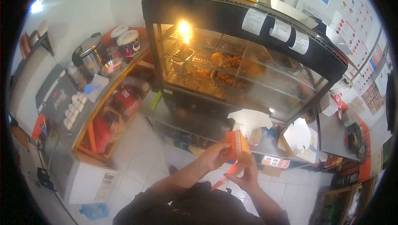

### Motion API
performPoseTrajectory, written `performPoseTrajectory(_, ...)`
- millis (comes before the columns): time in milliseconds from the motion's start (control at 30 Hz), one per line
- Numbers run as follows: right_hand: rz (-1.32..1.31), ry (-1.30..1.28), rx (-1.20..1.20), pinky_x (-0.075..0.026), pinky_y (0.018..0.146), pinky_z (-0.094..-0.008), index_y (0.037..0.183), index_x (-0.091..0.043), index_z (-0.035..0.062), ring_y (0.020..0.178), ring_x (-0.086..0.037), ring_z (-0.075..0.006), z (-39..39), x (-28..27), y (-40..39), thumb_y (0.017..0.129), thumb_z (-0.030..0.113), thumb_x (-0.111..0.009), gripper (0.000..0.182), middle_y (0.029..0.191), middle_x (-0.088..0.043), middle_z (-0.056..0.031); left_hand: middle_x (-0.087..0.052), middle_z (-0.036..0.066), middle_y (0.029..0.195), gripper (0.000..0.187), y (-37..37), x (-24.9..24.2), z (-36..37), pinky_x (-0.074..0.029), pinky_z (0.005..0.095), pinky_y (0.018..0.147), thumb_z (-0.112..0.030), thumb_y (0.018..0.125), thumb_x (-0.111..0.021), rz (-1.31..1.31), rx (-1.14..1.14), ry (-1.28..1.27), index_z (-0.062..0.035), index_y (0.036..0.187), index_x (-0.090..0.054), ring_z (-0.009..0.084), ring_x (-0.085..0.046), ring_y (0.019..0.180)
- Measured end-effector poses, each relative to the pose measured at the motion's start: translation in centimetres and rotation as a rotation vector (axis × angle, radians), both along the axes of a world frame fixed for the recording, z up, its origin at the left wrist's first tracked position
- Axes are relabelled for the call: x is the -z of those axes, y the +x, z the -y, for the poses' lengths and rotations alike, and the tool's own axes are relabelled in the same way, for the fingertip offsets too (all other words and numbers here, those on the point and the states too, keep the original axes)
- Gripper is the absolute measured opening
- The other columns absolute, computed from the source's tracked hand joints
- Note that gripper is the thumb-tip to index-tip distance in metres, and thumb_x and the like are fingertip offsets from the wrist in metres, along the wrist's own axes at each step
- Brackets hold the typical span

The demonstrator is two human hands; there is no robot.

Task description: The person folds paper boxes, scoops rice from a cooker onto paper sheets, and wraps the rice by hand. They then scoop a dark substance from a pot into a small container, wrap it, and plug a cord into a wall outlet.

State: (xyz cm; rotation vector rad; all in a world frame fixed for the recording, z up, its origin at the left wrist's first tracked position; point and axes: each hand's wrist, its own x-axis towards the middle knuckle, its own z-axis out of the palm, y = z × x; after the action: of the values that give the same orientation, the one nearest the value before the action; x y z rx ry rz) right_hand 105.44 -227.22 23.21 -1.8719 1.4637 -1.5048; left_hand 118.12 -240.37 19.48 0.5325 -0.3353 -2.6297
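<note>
In front of my body I hold an orange cardboard food box (237,141) with a row of pale shapes along its edge. My left hand (216,156) is closed on its left side. Around its lower right side my right hand (247,174) is closed, and a reddish-orange flap hangs down beside it. Just beyond the box, an open white carton (248,126) stands on the metal counter. Another open white carton (299,137) is to its right.
Behind the counter stands a lit glass display warmer (192,96) with fried food on its racks. A red-and-white scale panel (275,161) sits at the counter's front edge. At left, a side counter holds a metal pot (91,53) and several eggs (75,109). A blue bottle (94,211) lies on the floor.
</note>
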Motion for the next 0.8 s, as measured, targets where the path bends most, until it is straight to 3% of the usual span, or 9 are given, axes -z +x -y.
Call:
performPoseTrajectory(133,-0.053,-0.149,0.069,-0.046,0.091,-0.0404,0.093,-0.058,0.0059,0.112,-0.055,-0.0284,0.9,-1.1,-0.2,0.066,0.002,-0.083,0.037,0.114,-0.054,-0.0138,-0.066,0.007,0.106,0.026,-0.6,-1.5,-1.3,-0.052,0.0351,0.09,-0.01,0.093,-0.058,0.051,-0.231,-0.204,-0.0068,0.118,-0.057,0.0189,-0.065,0.098)
performPoseTrajectory(167,0.087,-0.2,0.13,-0.047,0.091,-0.0407,0.089,-0.063,0.0034,0.109,-0.057,-0.0296,1.4,-1.0,-0.2,0.066,-0.001,-0.081,0.029,0.111,-0.058,-0.0138,-0.066,0.006,0.106,0.026,-0.6,-1.6,-2.1,-0.052,0.035,0.09,-0.009,0.092,-0.059,0.063,-0.317,-0.298,-0.0068,0.117,-0.058,0.0189,-0.064,0.099)
performPoseTrajectory(267,0.061,-0.227,0.23,-0.048,0.091,-0.0405,0.083,-0.063,0.0018,0.104,-0.061,-0.0309,1.8,-0.9,-1.0,0.066,-0.002,-0.08,0.024,0.104,-0.064,-0.0138,-0.063,0.006,0.106,0.033,-0.9,-1.4,-3.9,-0.051,0.0295,0.082,-0.007,0.089,-0.064,0.138,-0.372,-0.573,-0.0015,0.12,-0.056,0.0141,-0.062,0.097)
performPoseTrajectory(333,0.013,-0.152,0.143,-0.045,0.097,-0.0444,0.079,-0.066,0.0019,0.103,-0.064,-0.0288,2.1,-2.0,-1.1,0.068,-0.001,-0.079,0.016,0.095,-0.07,-0.0109,-0.065,0.008,0.109,0.024,-1.3,-1.5,-4.3,-0.052,0.0331,0.088,-0.005,0.09,-0.063,0.193,-0.485,-0.597,-0.0023,0.114,-0.06,0.0162,-0.063,0.099)
performPoseTrajectory(467,-0.108,0.063,0.048,-0.037,0.106,-0.0503,0.083,-0.07,0.005,0.105,-0.064,-0.0258,2.3,-1.8,-1.8,0.072,0.001,-0.075,0.013,0.095,-0.071,-0.0081,-0.065,0.005,0.104,0.019,-1.3,1.3,-1.9,-0.054,0.0323,0.081,-0.012,0.092,-0.062,0.308,-0.472,-0.443,-0.0037,0.108,-0.062,0.0156,-0.064,0.096)
performPoseTrajectory(567,0.032,0.022,0.179,-0.042,0.101,-0.0469,0.075,-0.065,0.0016,0.092,-0.065,-0.027,2.8,0.2,-1.7,0.073,0.0,-0.074,0.01,0.093,-0.068,-0.0099,-0.063,0.007,0.108,0.023,-1.7,-0.5,-3.8,-0.052,0.0337,0.085,-0.014,0.094,-0.06,0.126,-0.306,-0.279,-0.0038,0.114,-0.059,0.0176,-0.063,0.098)
performPoseTrajectory(667,0.146,0.054,0.291,-0.051,0.089,-0.0389,0.072,-0.062,-0.0001,0.103,-0.061,-0.0271,2.4,2.2,-1.2,0.072,-0.001,-0.075,0.014,0.116,-0.062,-0.0146,-0.059,0.007,0.119,0.026,-1.4,0.6,-4.5,-0.045,0.0357,0.097,-0.018,0.096,-0.057,0.099,-0.16,-0.199,-0.0064,0.12,-0.055,0.0187,-0.057,0.111)
performPoseTrajectory(733,0.125,0.105,0.315,-0.053,0.081,-0.034,0.083,-0.062,0.0024,0.107,-0.059,-0.0269,2.3,4.0,-1.8,0.07,0.0,-0.078,0.02,0.129,-0.054,-0.0165,-0.057,0.006,0.12,0.032,-0.9,-1.1,-4.3,-0.044,0.0357,0.095,-0.015,0.091,-0.063,0.07,-0.101,-0.074,-0.0072,0.122,-0.055,0.0184,-0.055,0.111)
performPoseTrajectory(800,0.205,0.185,0.343,-0.053,0.08,-0.0318,0.09,-0.062,0.0044,0.106,-0.06,-0.0273,2.2,6.3,-2.3,0.069,0.0,-0.079,0.028,0.132,-0.052,-0.0173,-0.056,0.007,0.118,0.038,0.0,2.1,-3.6,-0.044,0.0361,0.093,-0.01,0.086,-0.066,0.542,-0.23,-0.891,-0.0076,0.123,-0.056,0.0204,-0.055,0.107)
